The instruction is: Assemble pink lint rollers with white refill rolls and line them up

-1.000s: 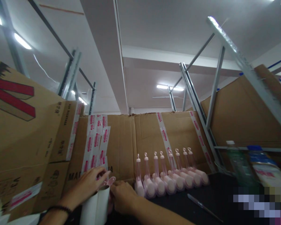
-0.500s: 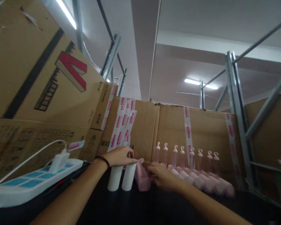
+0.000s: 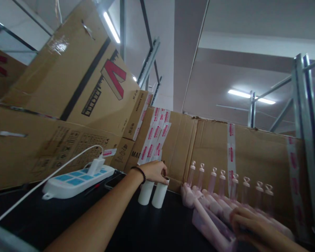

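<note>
- Reaching over two upright white cylinders (image 3: 160, 196), the left hand (image 3: 155, 170) has its fingertips drawn narrow at the right one's rim; can't tell if it's gripped.
- Risk there: the cylinders stand close together, so a sideways nudge could tip one into the other.
- Left arm pose: extended forward from the lower left, wrist bent, palm down, fingers curled.
- Right hand (image 3: 248, 225): blurred, low at the right, forearm in from the lower-right corner. Fingers look bent; can't tell if it holds anything.
- Just beside it: translucent pink plastic case (image 3: 199, 220) with a long pale-pink bar, slanted against the row of pale-pink lying cylinders (image 3: 227, 210).
- Risk: pushing the case could shove that row and knock the upright pink tubes with looped caps (image 3: 212, 182) behind.
- Farther left, same black surface (image 3: 157, 231): white-and-blue power strip (image 3: 80, 182); a forearm snag on its white cable (image 3: 42, 180) could drag it.
</note>
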Action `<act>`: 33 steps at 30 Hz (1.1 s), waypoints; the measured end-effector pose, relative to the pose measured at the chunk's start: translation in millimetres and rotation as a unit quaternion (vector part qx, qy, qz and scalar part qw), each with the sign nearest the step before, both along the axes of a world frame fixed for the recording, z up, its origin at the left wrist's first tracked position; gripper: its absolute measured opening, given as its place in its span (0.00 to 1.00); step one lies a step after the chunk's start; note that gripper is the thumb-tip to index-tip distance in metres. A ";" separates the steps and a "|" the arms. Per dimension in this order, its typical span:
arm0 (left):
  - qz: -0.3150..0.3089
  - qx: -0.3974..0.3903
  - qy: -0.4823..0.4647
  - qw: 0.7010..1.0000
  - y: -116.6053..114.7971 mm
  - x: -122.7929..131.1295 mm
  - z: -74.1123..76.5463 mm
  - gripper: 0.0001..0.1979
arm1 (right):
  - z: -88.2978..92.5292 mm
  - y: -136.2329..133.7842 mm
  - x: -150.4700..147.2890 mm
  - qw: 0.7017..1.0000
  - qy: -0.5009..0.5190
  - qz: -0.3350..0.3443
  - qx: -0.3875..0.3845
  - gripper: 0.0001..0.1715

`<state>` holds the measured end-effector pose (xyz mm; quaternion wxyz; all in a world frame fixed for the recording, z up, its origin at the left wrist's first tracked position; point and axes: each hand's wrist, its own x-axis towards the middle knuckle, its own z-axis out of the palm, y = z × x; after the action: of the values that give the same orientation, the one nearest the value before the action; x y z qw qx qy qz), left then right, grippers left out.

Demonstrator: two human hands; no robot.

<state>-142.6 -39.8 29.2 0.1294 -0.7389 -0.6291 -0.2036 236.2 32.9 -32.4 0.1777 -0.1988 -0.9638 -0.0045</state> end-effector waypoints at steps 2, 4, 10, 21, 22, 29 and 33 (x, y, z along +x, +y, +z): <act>0.000 0.000 -0.001 1.000 -0.2 0.3 0.2 0.20 | 0.4 3.5 11.0 1.000 0.016 -0.010 -0.004 0.07; -0.001 -0.001 -0.002 1.000 -0.8 0.9 1.0 0.20 | 3.2 3.6 13.6 0.998 0.050 -0.043 -0.009 0.09; -0.008 0.008 0.003 1.000 -7.5 8.5 7.0 0.18 | 20.1 -6.0 -19.5 0.983 0.120 -0.136 -0.021 0.16; -0.045 -0.006 -0.011 0.999 -11.9 36.8 12.4 0.16 | 24.9 -15.5 -87.3 0.978 0.040 -0.191 -0.067 0.15; -0.052 -0.010 -0.012 0.999 -11.2 40.4 11.5 0.16 | 24.3 -15.1 -89.4 0.979 0.060 -0.190 -0.052 0.15; -0.079 -0.017 -0.029 0.996 -5.1 60.7 6.2 0.16 | 21.4 -3.4 -85.3 0.971 0.196 -0.122 -0.059 0.17; -0.096 -0.015 -0.036 0.995 -4.0 66.0 6.7 0.15 | 12.7 0.2 -86.9 0.969 0.225 -0.072 -0.070 0.20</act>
<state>-76.6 -43.8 35.8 0.0751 -0.7900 -0.5625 -0.2322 149.4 33.1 -19.7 0.3747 -0.2753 -0.8802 0.0950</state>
